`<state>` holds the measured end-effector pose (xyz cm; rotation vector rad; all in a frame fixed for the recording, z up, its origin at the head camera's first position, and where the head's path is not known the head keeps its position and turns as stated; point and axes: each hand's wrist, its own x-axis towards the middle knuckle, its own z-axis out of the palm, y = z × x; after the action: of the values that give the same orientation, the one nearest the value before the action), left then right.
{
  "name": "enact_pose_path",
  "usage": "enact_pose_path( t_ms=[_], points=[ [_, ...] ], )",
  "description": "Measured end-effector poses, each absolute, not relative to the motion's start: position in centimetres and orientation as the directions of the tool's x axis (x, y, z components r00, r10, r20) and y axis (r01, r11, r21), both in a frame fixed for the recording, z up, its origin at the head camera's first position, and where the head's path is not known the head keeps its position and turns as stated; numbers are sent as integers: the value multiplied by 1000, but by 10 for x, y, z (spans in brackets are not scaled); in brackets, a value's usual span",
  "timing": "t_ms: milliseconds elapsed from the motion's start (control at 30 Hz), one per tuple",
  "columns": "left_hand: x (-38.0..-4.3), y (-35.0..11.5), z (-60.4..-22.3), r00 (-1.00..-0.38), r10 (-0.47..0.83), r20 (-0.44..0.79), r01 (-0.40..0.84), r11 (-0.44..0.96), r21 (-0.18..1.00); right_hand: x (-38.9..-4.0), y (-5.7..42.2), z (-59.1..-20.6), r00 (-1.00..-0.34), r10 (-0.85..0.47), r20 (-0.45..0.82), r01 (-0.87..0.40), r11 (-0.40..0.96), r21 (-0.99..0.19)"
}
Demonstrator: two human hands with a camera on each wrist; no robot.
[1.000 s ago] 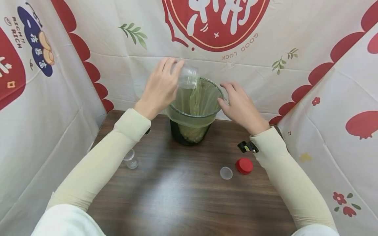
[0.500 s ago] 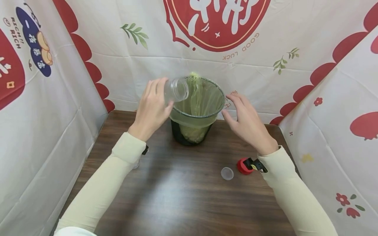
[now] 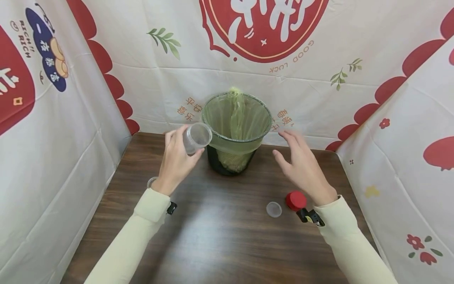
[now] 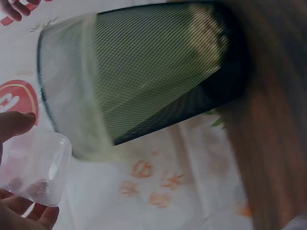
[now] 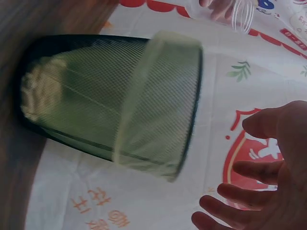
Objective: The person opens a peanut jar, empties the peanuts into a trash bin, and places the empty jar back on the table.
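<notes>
My left hand (image 3: 175, 159) grips a clear plastic jar (image 3: 197, 138), fingers behind it and thumb in front. The jar is tilted, its lidless mouth facing me, just left of the trash can (image 3: 234, 156). In the left wrist view the jar (image 4: 36, 167) sits between thumb and fingers and looks see-through. A green liner bag is folded over the can's rim, and pale stuff lies at its bottom. To the can's right my right hand (image 3: 303, 169) hovers over the table, fingers spread and holding nothing; the right wrist view shows this hand (image 5: 259, 177) with fingers apart.
A red lid (image 3: 296, 200) lies on the dark wood table (image 3: 213, 244) under the right wrist. Beside it is a clear round disc (image 3: 274, 209). The rim of another clear container (image 3: 151, 181) peeks out behind the left wrist. White printed cloth (image 3: 142, 86) walls the table's back and sides.
The left hand has brought the jar from over the can's mouth down and left, turning its opening toward me. The right hand has drawn back from the can's rim, toward the lower right.
</notes>
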<state>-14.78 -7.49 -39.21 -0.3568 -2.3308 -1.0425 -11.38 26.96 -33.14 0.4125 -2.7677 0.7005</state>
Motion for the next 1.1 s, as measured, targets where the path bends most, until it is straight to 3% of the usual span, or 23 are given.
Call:
enact_pose_path(
  t_ms=[433,867,1100],
  points=[
    [-118,-75,-463,-940,-70,334,241,559,793,-93,265,-390,-931,-174,321,-298,871,-390],
    [-96,-84,-523,-975,-171,139,17,569,822,-70,265,-436,-961,-139,240,-229,883,-409],
    [-94,-92,-547,-973,-152,173,53,582,812,-62,264,-452,-963,-138,232,-224,886,-406]
  ],
)
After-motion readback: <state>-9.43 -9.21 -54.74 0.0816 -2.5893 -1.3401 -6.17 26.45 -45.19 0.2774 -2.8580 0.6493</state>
